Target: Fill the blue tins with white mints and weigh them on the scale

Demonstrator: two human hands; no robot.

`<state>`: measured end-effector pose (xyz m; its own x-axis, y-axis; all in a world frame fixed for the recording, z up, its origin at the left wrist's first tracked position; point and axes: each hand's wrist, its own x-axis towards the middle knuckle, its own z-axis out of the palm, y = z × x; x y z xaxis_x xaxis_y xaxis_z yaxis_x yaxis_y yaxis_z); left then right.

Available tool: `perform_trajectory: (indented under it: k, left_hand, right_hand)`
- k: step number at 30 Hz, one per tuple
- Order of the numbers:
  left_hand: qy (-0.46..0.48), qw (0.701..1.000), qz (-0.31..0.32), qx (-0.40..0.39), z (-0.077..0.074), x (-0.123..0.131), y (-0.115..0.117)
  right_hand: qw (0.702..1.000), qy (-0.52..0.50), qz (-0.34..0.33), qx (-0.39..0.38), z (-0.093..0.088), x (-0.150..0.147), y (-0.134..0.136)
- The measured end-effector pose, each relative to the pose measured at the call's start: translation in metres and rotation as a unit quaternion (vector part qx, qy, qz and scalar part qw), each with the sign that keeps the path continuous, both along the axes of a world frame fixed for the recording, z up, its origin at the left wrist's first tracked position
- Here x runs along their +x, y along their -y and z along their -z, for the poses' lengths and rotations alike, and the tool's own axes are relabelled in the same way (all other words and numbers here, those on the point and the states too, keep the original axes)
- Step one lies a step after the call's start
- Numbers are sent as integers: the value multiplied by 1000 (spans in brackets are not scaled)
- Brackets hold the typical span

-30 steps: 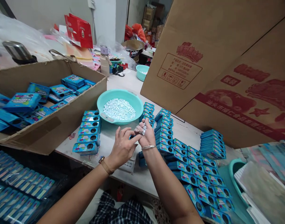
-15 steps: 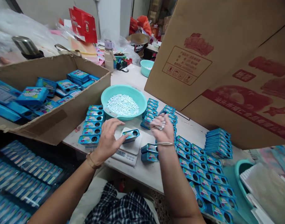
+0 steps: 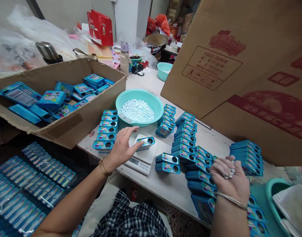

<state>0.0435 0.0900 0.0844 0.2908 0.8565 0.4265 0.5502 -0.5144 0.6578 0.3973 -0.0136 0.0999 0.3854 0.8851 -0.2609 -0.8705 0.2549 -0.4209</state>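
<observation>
My left hand (image 3: 123,144) hovers over the left side of a white digital scale (image 3: 145,168), its fingers stretched and apart. The thumb tip reaches the near left end of a small blue tin (image 3: 150,142) standing on the scale, whose top has a dark round hole. Whether the thumb presses on the tin, I cannot tell. Curled palm up, my right hand (image 3: 231,181) holds several small white candies (image 3: 229,174) above the tins at the right. Behind the scale, a turquoise basin (image 3: 119,100) holds many white candies (image 3: 137,110).
Rows of blue tins (image 3: 187,144) stand right of the scale, and another row (image 3: 105,129) stands left. A carton (image 3: 67,126) of blue tins sits at the left. A large cardboard box (image 3: 215,95) rises behind at the right. Packed tins (image 3: 45,174) lie lower left.
My right hand has moved right with the candies, away from beside the scale to over the right-hand tins. My left hand stays by the tin. The view has shifted slightly.
</observation>
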Motion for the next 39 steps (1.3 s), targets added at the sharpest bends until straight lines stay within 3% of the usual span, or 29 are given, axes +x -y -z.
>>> perform_trajectory:
  k: [4, 9, 15, 19, 23, 25, 28, 31, 35, 39]
  left_hand:
    - [-124, 992, 18, 19, 13, 15, -4]
    - [-268, 961, 70, 27, 28, 37, -16]
    - [-276, 948, 121, 107, 21, 95, -47]
    - [-273, 943, 136, 130, 35, 139, -74]
    - [-249, 951, 132, 127, 48, 160, -84]
    - [-228, 959, 115, 126, 45, 159, -73]
    - [-171, 973, 112, 112, 36, 148, -36]
    - [-141, 969, 191, 75, 36, 134, 16]
    - [-265, 936, 197, 120, 64, 126, 69]
    - [-283, 924, 185, 180, 97, 124, 85]
  right_hand:
    - [1000, 1, -1, 2, 4, 2, 5]
    - [999, -12, -17, 28, 6, -3, 1]
    - [996, -67, -19, 56, 17, -2, 7]
    - [994, -89, -1, 65, 23, 6, 18]
    - [993, -90, 25, 73, 23, 19, 31]
    - [992, -89, 36, 76, 23, 24, 37]
    - [991, -97, 45, 77, 25, 28, 41]
    - [990, -108, 40, 80, 28, 25, 39]
    - [990, -115, 16, 74, 30, 16, 31]
    - [991, -108, 9, 73, 28, 9, 28]
